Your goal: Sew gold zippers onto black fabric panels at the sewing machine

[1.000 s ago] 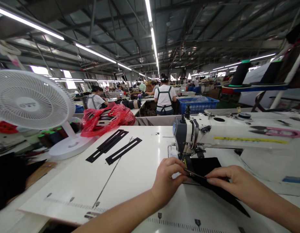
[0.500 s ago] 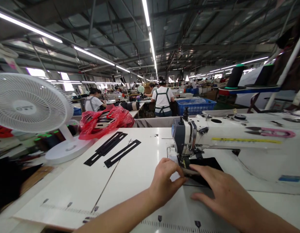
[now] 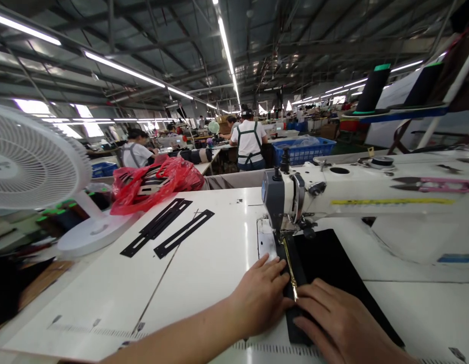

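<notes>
A black fabric piece (image 3: 329, 268) with a brass zipper (image 3: 291, 270) lies flat under the presser foot of a white sewing machine (image 3: 355, 194). My left hand (image 3: 260, 298) presses flat on the table and on the fabric's left edge, fingers stretched toward the needle. Just right of the zipper, my right hand (image 3: 333, 323) lies flat on the fabric, fingers pointing left. Both hands press the piece down; neither grips it.
Black slotted strips (image 3: 168, 227) lie on the white table (image 3: 204, 263) to the left. Further left are a white fan (image 3: 37, 167) and a red bag (image 3: 154, 184). Pink snips (image 3: 435, 184) rest on the machine arm. Other workers stand behind.
The fabric was folded and pinched near the needle; it now lies opened out flat with the zipper showing, and both hands have flattened onto it nearer me.
</notes>
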`<act>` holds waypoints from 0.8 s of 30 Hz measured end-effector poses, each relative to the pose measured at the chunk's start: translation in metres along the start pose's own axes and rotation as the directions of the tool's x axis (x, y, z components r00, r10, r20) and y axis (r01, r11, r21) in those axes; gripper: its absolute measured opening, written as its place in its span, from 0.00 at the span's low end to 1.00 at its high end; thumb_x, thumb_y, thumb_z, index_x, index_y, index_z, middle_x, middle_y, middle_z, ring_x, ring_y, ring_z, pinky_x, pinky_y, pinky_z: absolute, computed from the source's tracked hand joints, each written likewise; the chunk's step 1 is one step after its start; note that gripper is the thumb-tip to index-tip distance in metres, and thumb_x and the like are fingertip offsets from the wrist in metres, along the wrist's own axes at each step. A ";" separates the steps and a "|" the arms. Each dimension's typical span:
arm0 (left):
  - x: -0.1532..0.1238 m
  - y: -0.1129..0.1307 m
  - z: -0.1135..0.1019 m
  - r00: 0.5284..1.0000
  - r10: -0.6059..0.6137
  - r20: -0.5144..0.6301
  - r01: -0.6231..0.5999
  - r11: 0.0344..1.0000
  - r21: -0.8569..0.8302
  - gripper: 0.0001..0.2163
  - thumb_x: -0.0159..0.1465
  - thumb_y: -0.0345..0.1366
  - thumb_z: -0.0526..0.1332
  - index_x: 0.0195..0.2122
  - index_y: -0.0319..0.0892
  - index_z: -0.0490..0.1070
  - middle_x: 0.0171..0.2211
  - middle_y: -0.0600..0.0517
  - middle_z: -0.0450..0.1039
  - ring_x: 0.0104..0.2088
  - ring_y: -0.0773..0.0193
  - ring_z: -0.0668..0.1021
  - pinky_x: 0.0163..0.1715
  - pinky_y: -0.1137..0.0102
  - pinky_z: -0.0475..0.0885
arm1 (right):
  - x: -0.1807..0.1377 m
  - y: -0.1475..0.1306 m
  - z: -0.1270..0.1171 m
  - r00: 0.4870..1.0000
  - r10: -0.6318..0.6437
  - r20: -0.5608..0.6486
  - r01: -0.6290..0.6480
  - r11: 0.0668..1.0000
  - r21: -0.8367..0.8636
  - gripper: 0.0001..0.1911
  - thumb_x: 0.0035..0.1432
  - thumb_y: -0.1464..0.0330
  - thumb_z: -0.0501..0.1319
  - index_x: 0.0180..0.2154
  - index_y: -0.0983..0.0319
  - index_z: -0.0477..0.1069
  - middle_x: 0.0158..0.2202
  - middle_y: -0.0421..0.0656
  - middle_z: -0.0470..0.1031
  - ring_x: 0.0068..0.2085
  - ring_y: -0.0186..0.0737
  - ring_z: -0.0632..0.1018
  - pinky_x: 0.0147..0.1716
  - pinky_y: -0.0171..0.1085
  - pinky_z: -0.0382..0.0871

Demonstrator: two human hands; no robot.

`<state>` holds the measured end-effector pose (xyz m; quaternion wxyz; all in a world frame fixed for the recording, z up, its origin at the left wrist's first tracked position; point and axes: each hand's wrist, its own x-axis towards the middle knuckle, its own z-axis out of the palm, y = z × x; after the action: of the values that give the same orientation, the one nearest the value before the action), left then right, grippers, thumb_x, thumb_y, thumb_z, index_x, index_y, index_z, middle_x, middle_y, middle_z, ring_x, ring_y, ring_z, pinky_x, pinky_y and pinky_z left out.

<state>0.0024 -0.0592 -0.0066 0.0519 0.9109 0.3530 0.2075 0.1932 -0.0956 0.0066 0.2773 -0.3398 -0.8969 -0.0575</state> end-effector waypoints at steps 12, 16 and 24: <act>0.004 0.007 -0.011 0.985 -0.028 0.171 0.021 0.999 0.039 0.23 0.65 0.43 0.52 0.57 0.34 0.58 0.58 0.41 0.60 0.61 0.53 0.57 0.63 0.58 0.46 | -0.013 0.038 0.043 0.995 -0.101 0.014 0.101 0.944 -0.316 0.24 0.53 0.78 0.49 0.52 0.75 0.65 0.56 0.58 0.64 0.56 0.50 0.67 0.45 0.45 0.73; 0.005 0.004 -0.010 0.972 -0.046 0.231 0.039 0.999 0.035 0.23 0.65 0.44 0.52 0.57 0.33 0.59 0.58 0.40 0.60 0.62 0.51 0.56 0.63 0.55 0.48 | -0.010 0.037 0.043 0.995 -0.092 0.026 0.096 0.937 -0.336 0.26 0.51 0.78 0.49 0.53 0.75 0.65 0.57 0.59 0.62 0.57 0.51 0.65 0.46 0.45 0.73; 0.010 -0.006 -0.007 0.986 -0.045 0.158 0.053 0.998 -0.042 0.21 0.62 0.39 0.57 0.54 0.34 0.63 0.57 0.40 0.63 0.60 0.52 0.60 0.62 0.56 0.53 | -0.001 0.044 0.046 0.994 -0.109 0.025 0.111 0.928 -0.355 0.25 0.51 0.79 0.49 0.51 0.76 0.66 0.55 0.60 0.65 0.56 0.52 0.67 0.46 0.45 0.73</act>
<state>0.0026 -0.0484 0.0021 0.1058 0.9140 0.3651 0.1419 0.2011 -0.0498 -0.0361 0.2052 -0.3339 -0.8899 -0.2336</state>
